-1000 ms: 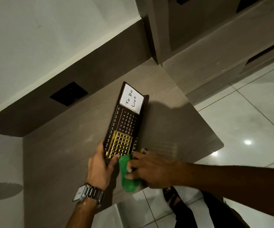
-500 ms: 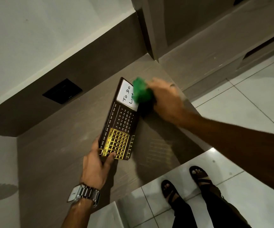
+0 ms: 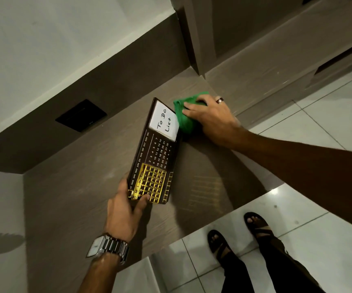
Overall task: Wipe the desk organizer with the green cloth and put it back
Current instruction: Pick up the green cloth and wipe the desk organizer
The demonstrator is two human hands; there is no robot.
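Note:
The desk organizer [image 3: 158, 153] is a long dark brown box with a white "To Do List" panel, a printed calendar and a gold grid. It lies tilted on the wooden desk [image 3: 69, 199]. My left hand [image 3: 124, 210] grips its near end, thumb on the gold grid. My right hand [image 3: 211, 119] presses the bunched green cloth [image 3: 184, 117] against the organizer's far right side, beside the white panel.
A black wall socket plate [image 3: 81, 115] sits on the brown back panel behind the desk. The desk's right edge drops to a tiled floor where my sandalled feet [image 3: 234, 235] stand. A cabinet side [image 3: 196, 34] rises at the far corner.
My right hand swept the green cloth from the organizer's near end up to its far end, then off the white panel onto the right side. The left hand kept its hold.

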